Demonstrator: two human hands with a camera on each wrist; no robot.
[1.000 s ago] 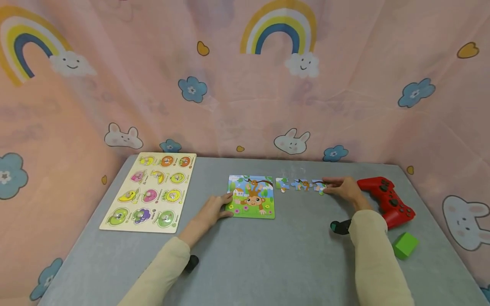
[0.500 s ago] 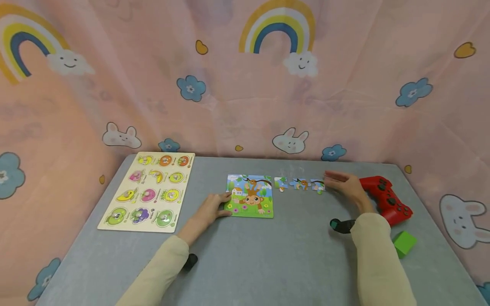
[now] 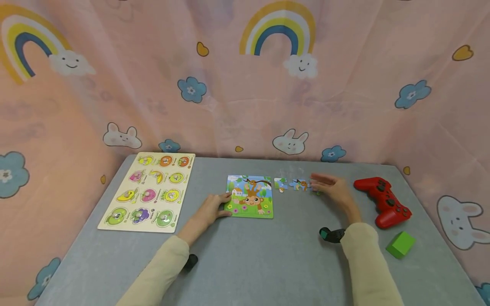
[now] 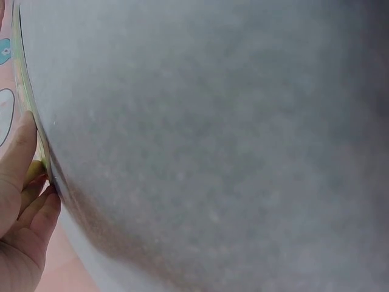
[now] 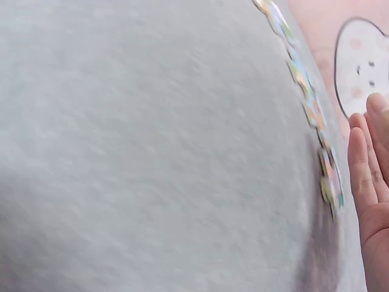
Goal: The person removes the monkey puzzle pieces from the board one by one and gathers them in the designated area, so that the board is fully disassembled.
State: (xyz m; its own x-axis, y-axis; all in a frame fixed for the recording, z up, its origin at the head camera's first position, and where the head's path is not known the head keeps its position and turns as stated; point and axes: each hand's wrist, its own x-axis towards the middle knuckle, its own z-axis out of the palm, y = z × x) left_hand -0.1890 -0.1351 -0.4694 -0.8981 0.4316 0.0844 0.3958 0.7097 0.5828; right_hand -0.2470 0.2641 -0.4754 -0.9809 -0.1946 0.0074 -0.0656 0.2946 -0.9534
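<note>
At the near edge, two cream-coloured fabric sleeves (image 3: 157, 272) reach over the grey cloth-covered tabletop (image 3: 268, 259), each with a small black device (image 3: 332, 235) showing at the wrist. To the right, just beyond the right forearm, lies a solid green block (image 3: 400, 245). The left hand (image 3: 208, 208) holds the left side of a square, brightly printed monkey puzzle (image 3: 250, 199), its thumb near the lower corner and its fingers bent against the edge above. The puzzle lies flat near the middle of the tabletop. To the right, behind the green block, rests a glossy red game controller (image 3: 384, 202) with black controls. Well to the left lies a cream rectangular board (image 3: 155, 205) bearing rows of coloured fruit shapes. The right hand (image 3: 337, 191) is extended beside a row of small, printed jigsaw pieces (image 3: 300, 184), right of the puzzle; its fingers are straight and pressed close together, partly covering the rightmost piece in the head view. Whether they touch it cannot be told. Behind everything hangs a pink fabric curtain (image 3: 237, 114) printed with rainbows, rabbits and blue flowers.
</note>
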